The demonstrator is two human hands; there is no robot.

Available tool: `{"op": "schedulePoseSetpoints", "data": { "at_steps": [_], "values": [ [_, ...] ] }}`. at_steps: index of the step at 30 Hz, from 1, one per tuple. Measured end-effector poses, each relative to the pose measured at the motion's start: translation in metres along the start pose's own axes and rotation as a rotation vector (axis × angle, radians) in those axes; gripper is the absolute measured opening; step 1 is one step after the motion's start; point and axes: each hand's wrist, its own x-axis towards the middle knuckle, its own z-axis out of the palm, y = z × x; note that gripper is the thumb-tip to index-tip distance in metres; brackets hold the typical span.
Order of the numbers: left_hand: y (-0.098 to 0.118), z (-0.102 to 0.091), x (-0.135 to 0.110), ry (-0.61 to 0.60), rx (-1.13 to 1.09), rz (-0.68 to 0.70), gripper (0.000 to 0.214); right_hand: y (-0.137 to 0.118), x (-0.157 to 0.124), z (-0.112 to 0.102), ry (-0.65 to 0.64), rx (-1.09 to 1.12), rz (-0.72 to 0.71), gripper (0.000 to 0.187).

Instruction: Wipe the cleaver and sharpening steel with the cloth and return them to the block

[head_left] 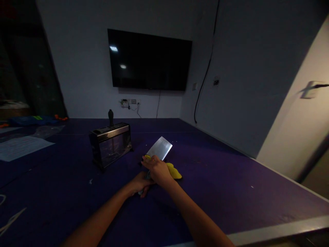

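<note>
A steel cleaver (pixel 160 150) with a broad bright blade points up and away over the purple table (pixel 218 178). My left hand (pixel 140 185) is closed around its handle, mostly hidden beneath my other hand. My right hand (pixel 157 170) lies over the base of the blade, fingers pressed on a yellow cloth (pixel 174 171) that sticks out to the right and a little to the left of the blade. Both hands meet at the middle of the table.
A dark metal knife holder (pixel 110 144) with a black handle (pixel 110 117) sticking up stands just left of the hands. Papers (pixel 20 146) lie at the far left. A wall television (pixel 150 61) hangs ahead. The table's pale edge (pixel 277 230) runs at the lower right.
</note>
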Motion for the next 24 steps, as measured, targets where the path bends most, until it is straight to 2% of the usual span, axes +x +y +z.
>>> {"op": "schedulePoseSetpoints", "data": {
  "at_steps": [7,14,18,24],
  "values": [
    [0.003,0.002,-0.001,-0.064,0.081,-0.014,0.047,0.031,-0.007,-0.012,0.158,-0.044,0.246,0.05],
    [0.004,0.006,-0.003,-0.045,0.115,-0.078,0.044,0.07,-0.021,-0.016,0.408,-0.05,0.531,0.059],
    [0.0,0.009,-0.004,0.05,-0.025,-0.09,0.051,0.084,-0.029,-0.009,0.465,-0.01,0.686,0.058],
    [-0.001,0.01,-0.005,0.189,-0.35,0.046,0.059,0.095,-0.033,0.001,0.499,0.031,0.768,0.057]
  ]
}}
